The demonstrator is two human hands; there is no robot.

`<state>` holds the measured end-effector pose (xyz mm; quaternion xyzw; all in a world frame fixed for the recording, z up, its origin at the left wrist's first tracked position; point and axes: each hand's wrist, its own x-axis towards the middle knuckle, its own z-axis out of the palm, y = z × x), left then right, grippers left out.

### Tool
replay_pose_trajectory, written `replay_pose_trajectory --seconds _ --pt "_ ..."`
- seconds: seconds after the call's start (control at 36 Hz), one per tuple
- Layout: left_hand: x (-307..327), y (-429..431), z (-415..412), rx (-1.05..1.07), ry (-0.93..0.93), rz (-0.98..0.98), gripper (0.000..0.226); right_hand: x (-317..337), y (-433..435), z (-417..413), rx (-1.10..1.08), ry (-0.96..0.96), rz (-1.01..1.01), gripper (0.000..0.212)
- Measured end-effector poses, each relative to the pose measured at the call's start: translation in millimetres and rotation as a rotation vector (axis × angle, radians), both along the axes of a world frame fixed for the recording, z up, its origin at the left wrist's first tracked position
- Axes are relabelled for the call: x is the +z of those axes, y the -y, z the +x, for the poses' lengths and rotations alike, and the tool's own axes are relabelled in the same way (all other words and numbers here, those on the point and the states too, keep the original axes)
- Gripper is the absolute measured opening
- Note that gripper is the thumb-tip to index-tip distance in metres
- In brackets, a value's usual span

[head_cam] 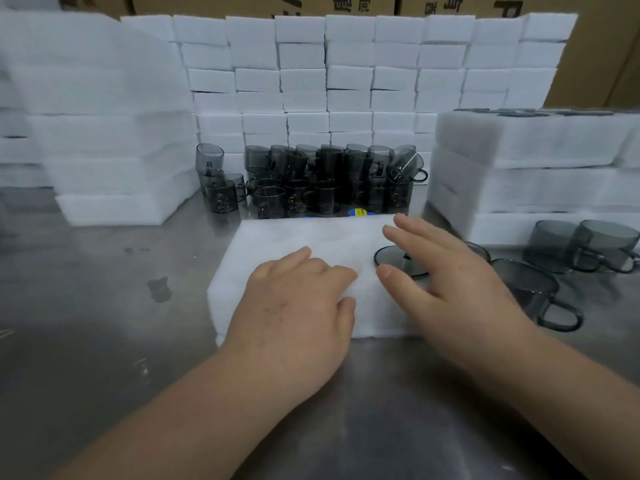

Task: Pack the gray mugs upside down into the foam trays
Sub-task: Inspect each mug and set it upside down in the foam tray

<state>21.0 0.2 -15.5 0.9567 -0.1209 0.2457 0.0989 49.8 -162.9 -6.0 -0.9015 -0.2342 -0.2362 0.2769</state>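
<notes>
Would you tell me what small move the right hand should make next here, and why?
Probably reach the right hand to the nearest loose gray glass mug on the steel table: one upturned gray mug already sits in the white foam tray, which the left hand grips, and the tray's left part looks unfilled.
</notes>
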Motion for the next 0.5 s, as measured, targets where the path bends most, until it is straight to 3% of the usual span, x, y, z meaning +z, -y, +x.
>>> replay_pose_trajectory --seconds 0.19,0.33,0.5 --pt "1 1 -1 -0.013 0.054 -0.021 0.050 -1 -2 3 -0.029 0.023 -0.162 0.068" --pt "-1 0 0 -0.019 0.043 -0.029 0.039 -1 -3 3 -0.002 0.061 -0.192 0.060" --pt "-2 1 0 -0.013 0.029 -0.044 0.043 11 1 -3 -0.093 -0.035 0.044 0.052"
